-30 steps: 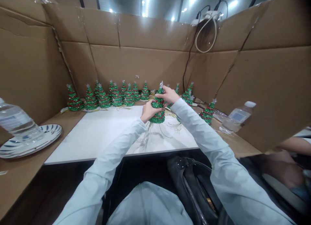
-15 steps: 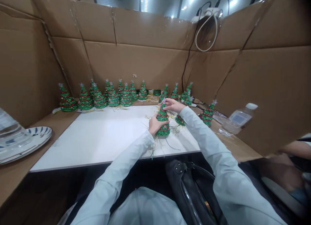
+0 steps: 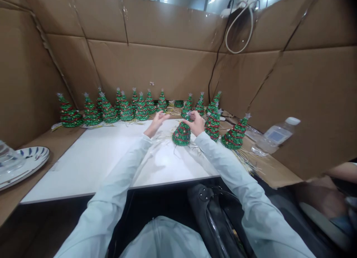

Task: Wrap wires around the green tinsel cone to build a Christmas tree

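A small green tinsel tree (image 3: 181, 134) with red beads stands on the white board (image 3: 111, 157). My right hand (image 3: 196, 122) is closed on its upper part, at the silver top. My left hand (image 3: 156, 122) hovers to the left of the tree with fingers apart, holding nothing. Thin straw-coloured strands lie around the tree's base. Two more trees (image 3: 212, 125) stand just right of my right hand.
A row of several finished trees (image 3: 111, 110) lines the back along the cardboard wall. A blue-patterned plate (image 3: 21, 165) sits at the left. A water bottle (image 3: 275, 135) lies at the right. A black bag (image 3: 217, 217) rests on my lap. Another person's arm (image 3: 341, 168) shows at far right.
My left hand has let go of the tree and moved away to the left, opening. The tree now stands on the board, farther back, with my right hand still at its top.
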